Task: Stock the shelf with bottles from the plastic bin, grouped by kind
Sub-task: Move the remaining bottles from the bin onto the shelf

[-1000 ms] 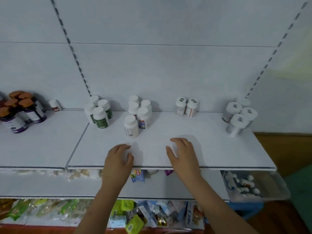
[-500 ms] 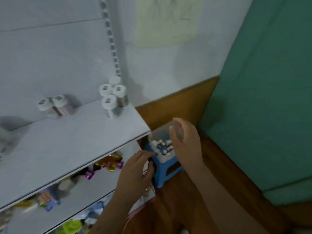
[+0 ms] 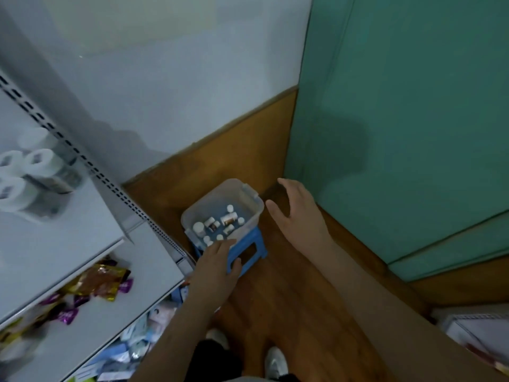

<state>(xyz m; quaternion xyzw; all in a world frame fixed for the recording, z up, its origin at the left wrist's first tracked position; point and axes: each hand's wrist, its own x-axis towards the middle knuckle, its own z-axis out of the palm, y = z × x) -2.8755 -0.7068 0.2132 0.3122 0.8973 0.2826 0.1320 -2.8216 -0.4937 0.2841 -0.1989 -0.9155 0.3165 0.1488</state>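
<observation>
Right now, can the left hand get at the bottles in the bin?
Probably yes. The left hand is open, its fingers at the near rim of the bin, which has no lid; the bottles lie uncovered inside.

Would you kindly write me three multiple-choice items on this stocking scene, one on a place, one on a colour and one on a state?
1. Where does the clear plastic bin stand?
A. on the white shelf
B. on a stool
C. on the bare floor

2. What colour is the small plastic stool?
A. blue
B. red
C. green

3. How is the right hand?
A. gripping a bottle
B. open, holding nothing
C. flat on the shelf

Answers:
1 B, the bin sits on the stool beside the shelf end.
2 A, its top and legs show blue.
3 B, its fingers are spread beside the bin's rim.
</observation>
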